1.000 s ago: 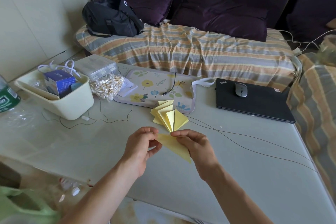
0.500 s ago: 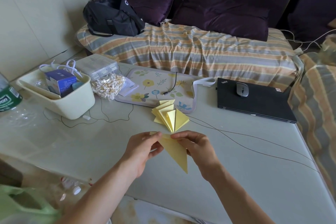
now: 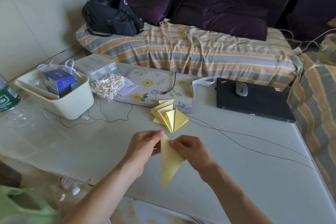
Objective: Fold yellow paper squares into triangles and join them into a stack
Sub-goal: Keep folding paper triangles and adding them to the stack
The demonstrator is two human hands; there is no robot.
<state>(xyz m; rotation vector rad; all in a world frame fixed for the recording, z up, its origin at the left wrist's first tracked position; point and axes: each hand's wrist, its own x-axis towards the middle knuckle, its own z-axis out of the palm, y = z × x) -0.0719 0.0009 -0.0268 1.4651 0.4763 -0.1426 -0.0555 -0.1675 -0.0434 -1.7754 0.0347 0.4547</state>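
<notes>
A folded yellow paper triangle [image 3: 169, 163] hangs point-down above the pale table [image 3: 245, 178]. My left hand [image 3: 143, 149] pinches its top corner from the left. My right hand [image 3: 190, 151] grips its upper right edge with fingers closed on the paper. Just beyond my hands a fanned stack of joined yellow triangles [image 3: 169, 115] lies on the table, partly resting against a floral mat [image 3: 145, 87]. Neither hand touches the stack.
A cream tub [image 3: 60, 100] with a blue box stands at the left, with a bag of small sticks [image 3: 107, 85] beside it. A closed black laptop [image 3: 252, 102] with a mouse [image 3: 241, 88] lies at the right. Thin cables [image 3: 254, 143] cross the table. A striped sofa [image 3: 190, 51] is behind.
The triangle has turned from pointing right and down to hanging nearly straight down. Both hands stayed on it and shifted slightly closer together at its top.
</notes>
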